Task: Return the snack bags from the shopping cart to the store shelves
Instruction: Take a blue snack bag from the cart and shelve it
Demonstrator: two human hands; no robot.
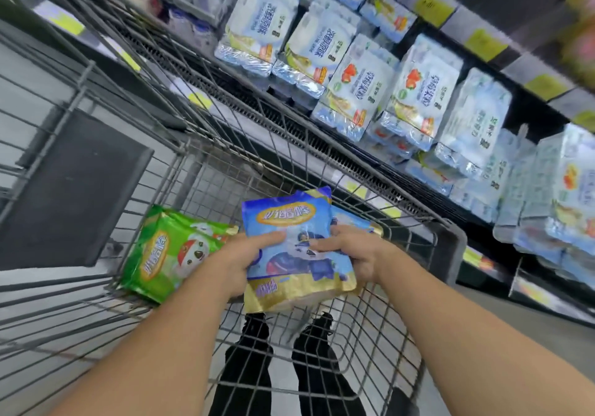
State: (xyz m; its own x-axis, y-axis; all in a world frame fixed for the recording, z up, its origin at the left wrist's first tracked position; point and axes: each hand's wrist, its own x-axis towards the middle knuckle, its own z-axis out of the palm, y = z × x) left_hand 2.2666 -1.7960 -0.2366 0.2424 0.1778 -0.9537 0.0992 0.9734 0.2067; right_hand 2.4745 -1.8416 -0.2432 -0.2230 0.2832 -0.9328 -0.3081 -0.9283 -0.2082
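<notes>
A blue snack bag (pixel 291 222) with a gold bottom edge and a cartoon figure is held over the wire shopping cart (pixel 199 171). My left hand (pixel 240 262) grips its left side and my right hand (pixel 351 254) grips its right side. A second blue bag (pixel 354 219) peeks out just behind it. Green snack bags (pixel 167 254) of the same design lie stacked in the cart to the left, beside my left hand.
Refrigerated store shelves (pixel 483 42) with yellow price tags run along the right, filled with pale blue yogurt multipacks (pixel 354 87). My legs and black shoes (pixel 257 328) show through the cart's wire bottom. A dark flap (pixel 74 190) hangs on the cart's left wall.
</notes>
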